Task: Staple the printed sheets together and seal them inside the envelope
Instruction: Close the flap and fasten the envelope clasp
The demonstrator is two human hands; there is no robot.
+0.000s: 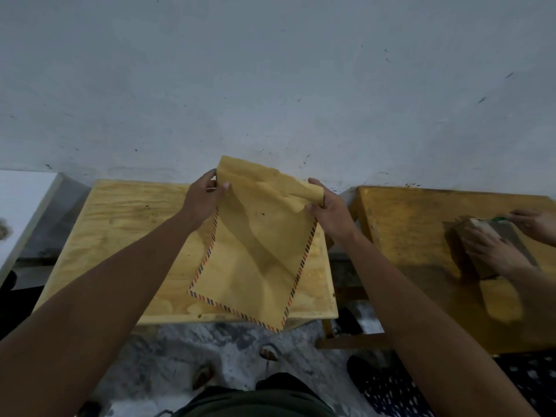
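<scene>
**Envelope held up over the plywood surface**

Grey, scuffed wall (270, 85) fills the upper half of the view, and below it stands a pale plywood surface (120, 224) with a raised edge along its near side. No brand, label or writing can be read anywhere; the only marking is the red-and-dark striped border running down both long sides and along the bottom of the envelope (255, 251).

This brown envelope hangs above the surface, tilted, its top end up by the wall and its bottom corner reaching past the near edge of the surface. The paper is creased and sags in the middle. Whether any sheets are inside it cannot be told.

The left hand (204, 197) grips the envelope's upper left edge, thumb in front of the paper and the other fingers curled behind it. The right hand (328, 212) pinches the upper right corner, where the paper is folded over and bunched between the thumb and the curled fingers. Both forearms reach in from the bottom corners of the view.

To the right stands a second, darker wooden surface (406, 236), where another person's hands (496, 248) rest on a blurred box-like thing (493, 233). At the far left is the corner of a white surface (21, 206). Below, the mottled floor (168, 350) shows between the surfaces, with sandalled feet (267, 352) on it.
</scene>
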